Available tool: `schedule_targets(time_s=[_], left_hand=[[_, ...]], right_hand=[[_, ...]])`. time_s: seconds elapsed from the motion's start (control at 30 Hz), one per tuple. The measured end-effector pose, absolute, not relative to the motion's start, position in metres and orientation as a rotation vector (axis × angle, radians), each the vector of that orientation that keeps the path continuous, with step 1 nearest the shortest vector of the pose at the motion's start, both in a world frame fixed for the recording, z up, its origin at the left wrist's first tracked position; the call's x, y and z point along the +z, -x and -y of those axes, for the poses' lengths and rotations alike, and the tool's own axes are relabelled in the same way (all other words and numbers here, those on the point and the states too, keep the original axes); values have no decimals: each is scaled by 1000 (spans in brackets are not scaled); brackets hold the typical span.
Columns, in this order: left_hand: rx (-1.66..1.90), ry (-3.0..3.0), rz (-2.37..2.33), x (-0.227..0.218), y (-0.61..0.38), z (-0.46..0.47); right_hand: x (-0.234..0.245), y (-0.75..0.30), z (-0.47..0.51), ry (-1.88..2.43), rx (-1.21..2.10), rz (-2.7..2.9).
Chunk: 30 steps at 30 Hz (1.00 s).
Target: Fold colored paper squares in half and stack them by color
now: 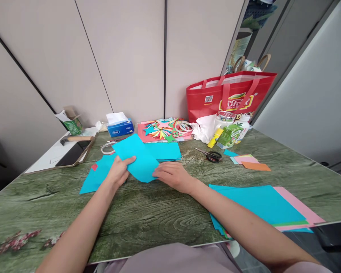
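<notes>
A folded blue paper sheet [139,157] is lifted slightly above the green wood-grain table [147,216]. My left hand [118,171] pinches its left edge, thumb on top. My right hand [173,176] grips its lower right corner, fingers curled on the paper. More blue paper [98,176] lies flat under and to the left of my hands, and another blue sheet [166,151] lies just behind.
A stack of blue, green and pink sheets [261,206] lies at the right front edge. Scissors [211,155], a glue stick [215,137], small paper scraps [251,162], coloured paper stars [165,131], a tissue box [119,127], tape rolls [108,148] and a red bag [230,96] sit behind.
</notes>
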State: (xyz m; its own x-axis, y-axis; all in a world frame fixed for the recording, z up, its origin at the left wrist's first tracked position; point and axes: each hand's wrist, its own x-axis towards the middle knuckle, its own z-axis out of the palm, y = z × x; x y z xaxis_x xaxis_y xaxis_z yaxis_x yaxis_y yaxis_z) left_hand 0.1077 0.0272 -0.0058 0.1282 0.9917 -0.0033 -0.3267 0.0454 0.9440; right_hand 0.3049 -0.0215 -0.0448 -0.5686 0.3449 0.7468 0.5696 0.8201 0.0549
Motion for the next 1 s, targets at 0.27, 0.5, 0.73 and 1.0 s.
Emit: schedule_targets(time_s=[0.27,0.5,0.73,1.0], left_hand=[[530,-1145,-789,0,-111,-5],[345,-1146,-678,1,-110,-1],[683,-1037,-605,-3,-114,-13],[840,-1217,-813,-11,-128,-1]], right_hand=[[-31,-308,27,844,-168,1908],[-36,-307,25,855,59,1904],[-40,-311,17,1241,332,1379],[-41,-306,18,1239,607,1338]])
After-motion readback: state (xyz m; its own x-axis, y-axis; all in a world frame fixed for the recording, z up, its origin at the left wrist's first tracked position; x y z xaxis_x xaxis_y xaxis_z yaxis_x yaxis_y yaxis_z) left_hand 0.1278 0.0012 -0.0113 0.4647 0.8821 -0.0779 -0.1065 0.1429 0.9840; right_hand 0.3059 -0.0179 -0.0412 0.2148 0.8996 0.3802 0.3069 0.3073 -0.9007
